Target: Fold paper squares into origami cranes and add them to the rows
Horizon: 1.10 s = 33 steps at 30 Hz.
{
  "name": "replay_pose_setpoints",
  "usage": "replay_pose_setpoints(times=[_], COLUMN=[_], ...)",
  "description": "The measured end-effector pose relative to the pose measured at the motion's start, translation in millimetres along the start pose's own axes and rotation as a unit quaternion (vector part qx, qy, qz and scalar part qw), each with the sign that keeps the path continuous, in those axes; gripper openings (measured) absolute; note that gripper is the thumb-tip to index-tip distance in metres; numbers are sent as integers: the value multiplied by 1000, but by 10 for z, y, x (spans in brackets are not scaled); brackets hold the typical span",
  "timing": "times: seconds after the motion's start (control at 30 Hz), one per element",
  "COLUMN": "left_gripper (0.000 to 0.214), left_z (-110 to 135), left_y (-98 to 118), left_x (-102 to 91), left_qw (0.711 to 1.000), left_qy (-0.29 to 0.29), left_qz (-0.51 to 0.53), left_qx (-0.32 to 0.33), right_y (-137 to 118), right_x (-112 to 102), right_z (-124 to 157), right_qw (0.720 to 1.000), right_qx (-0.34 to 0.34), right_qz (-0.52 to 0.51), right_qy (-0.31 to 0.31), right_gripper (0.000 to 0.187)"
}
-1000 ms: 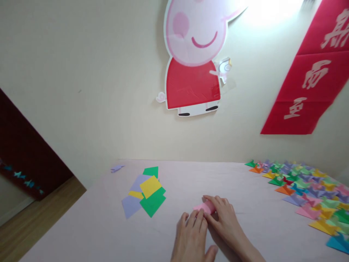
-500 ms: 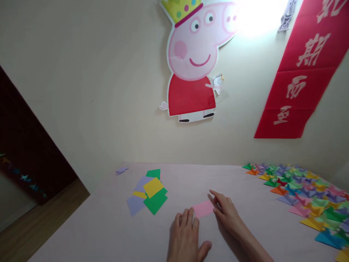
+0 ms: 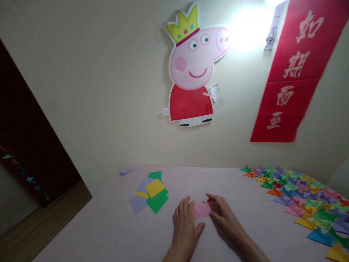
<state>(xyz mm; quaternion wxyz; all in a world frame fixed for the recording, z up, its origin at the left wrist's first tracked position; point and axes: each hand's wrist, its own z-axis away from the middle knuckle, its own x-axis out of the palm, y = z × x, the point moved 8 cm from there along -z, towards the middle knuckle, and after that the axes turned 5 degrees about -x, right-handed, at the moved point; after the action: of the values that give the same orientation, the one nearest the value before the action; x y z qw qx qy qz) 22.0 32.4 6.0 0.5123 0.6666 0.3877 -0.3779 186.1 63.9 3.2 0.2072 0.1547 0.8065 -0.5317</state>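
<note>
Pink paper [image 3: 202, 210] (wkpc): small oblong, flat on worktop [image 3: 98, 229], toward near edge, approx. mid L–R, btwn your two hands. Reads as folded once, judging by shape; no shaped points on it yet, so most of the forming prob. remains.

L hand [image 3: 187, 220]: palm down, fingers fwd and side by side, tips at paper's L end; thumb spread well out, grip apart, not clamped. R hand [image 3: 225, 213]: comes in from near R corner, index reaching past paper's far side, thumb at its R end. Your R thumb & index stand apart; can't tell if the tucked fingers press the paper.

L of your hands, twd worktop's L edge: flat sheets [image 3: 157, 203], overlapping (green, yellow, purple), unworked. Far L corner: one purple folded piece [image 3: 125, 172], on its own. R side, far edge to near R corner: rows of folded pieces [image 3: 305, 221], many colors, evidently finished. Behind far edge: wall w/ pig cutout [image 3: 191, 102], red banner [image 3: 289, 83].
</note>
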Motion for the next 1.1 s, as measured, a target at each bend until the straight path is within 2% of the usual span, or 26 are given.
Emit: replay_pose_setpoints(times=[0.17, 0.27, 0.33, 0.4, 0.5, 0.63, 0.7, 0.8, 0.87, 0.93, 1.03, 1.1], left_gripper=[18, 13, 13, 15, 15, 36, 42, 43, 47, 52, 54, 54], left_z=[-120, -165, -209, -258, -326, -374, -372, -358, -351, -349, -348, -346], left_y=[155, 178, 143, 107, 14, -165, -214, -212, -192, -187, -209, -216], left_x=[-111, -123, -108, -77, -26, 121, 138, 133, 141, 154, 178, 193], left_qw=[996, 992, 985, 968, 911, 808, 777, 748, 736, 739, 745, 743], left_qy=[33, 28, 11, -14, -46, -89, -84, -85, -93, -94, -90, -94], left_qz=[85, 118, 169, 248, 409, 580, 617, 649, 661, 659, 653, 654], left_qx=[22, 26, 20, 30, 34, -58, -93, -111, -110, -107, -108, -109], right_y=[-86, -146, -130, -56, 64, 17, -27, -28, -4, 2, -57, -120], right_x=[1, 44, 42, 19, 48, 134, 170, 192, 185, 159, 125, 117], right_z=[22, 13, -2, -10, 0, -5, -8, 3, 16, 25, 23, 13], right_qw=[999, 999, 1000, 995, 970, 945, 940, 934, 934, 948, 976, 984], right_qx=[11, 2, 8, 37, 94, 103, 96, 95, 91, 75, 34, 8], right_qz=[-35, -11, -19, -86, -221, -309, -327, -343, -344, -308, -215, -175], right_qy=[-13, -36, -22, 15, 47, 32, 21, 24, 34, 40, 32, 22], right_gripper=[42, 16, 20, 31, 42, 42, 41, 36, 42, 46, 32, 27])
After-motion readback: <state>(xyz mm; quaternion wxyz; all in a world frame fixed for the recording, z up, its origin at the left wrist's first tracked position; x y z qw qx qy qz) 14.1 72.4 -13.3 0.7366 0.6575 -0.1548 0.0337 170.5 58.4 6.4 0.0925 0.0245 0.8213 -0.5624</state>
